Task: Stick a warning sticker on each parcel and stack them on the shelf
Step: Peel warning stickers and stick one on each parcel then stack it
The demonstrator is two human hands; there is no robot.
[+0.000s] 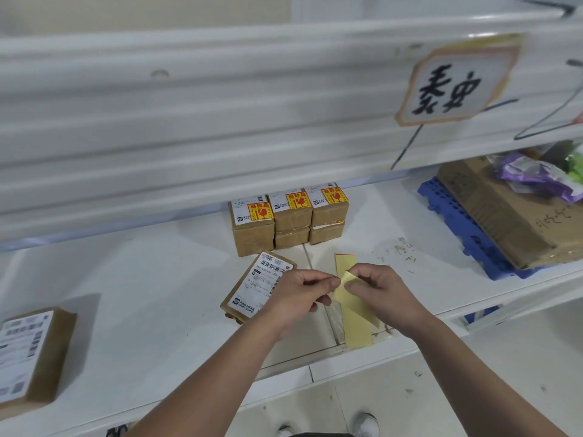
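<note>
Yellow backing paper is the working material at this moment: the left hand (303, 290) and the right hand (377, 290) meet at mid-frame over the white shelf (142, 294), each pinching a part of the sticker strip (356, 316) at its folded upper corner. The left thumb and forefinger appear to grip the lifted edge while the right hand steadies the strip, whose long tail hangs down toward the shelf's front lip. Judged from this, the step in hand is peeling a warning sticker off its backing; whether the sticker has come free cannot be told. The next move calls for a clean separation, then pressing the sticker flat onto the unlabelled parcel (257, 287), which lies tilted on the shelf just beside and partly under the left hand, shipping label up and no red-and-yellow sticker visible. Behind the hands, well apart, the stickered parcels (288, 216) stand stacked in a row at the back. Another parcel (30, 357) lies far left, without a visible warning sticker.
</note>
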